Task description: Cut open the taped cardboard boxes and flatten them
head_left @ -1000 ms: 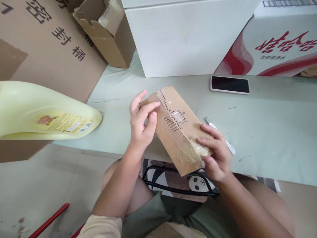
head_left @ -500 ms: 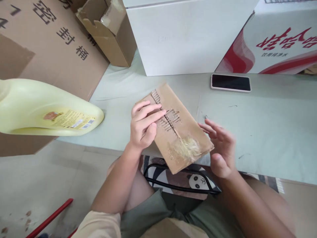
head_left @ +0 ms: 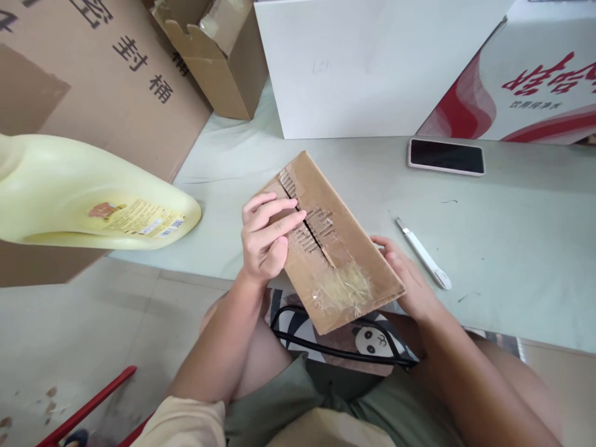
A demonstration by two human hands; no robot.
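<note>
A small brown cardboard box [head_left: 344,248], tilted above the table's front edge, has a dark slit along its top seam. Torn paper strips flank the slit, and crumpled clear tape clings near its lower end. My left hand [head_left: 265,236] grips the box from the left, its fingers lying across the seam. My right hand [head_left: 405,273] is closed on the right side, with some fingertips hidden behind the box. On the table just right of that hand lies a white utility knife [head_left: 423,253], its tip pointing away from me.
A yellow jug [head_left: 93,192] stands at left before a large carton [head_left: 116,112]. An open cardboard box [head_left: 223,68], a white box [head_left: 344,74] and a red-and-white carton [head_left: 526,99] line the back. A phone [head_left: 446,156] lies before them on the pale tablecloth [head_left: 521,248].
My right hand has moved in against the box's right side and closed on it. The utility knife, almost wholly hidden before, now shows on the table. The view has shifted slightly.
</note>
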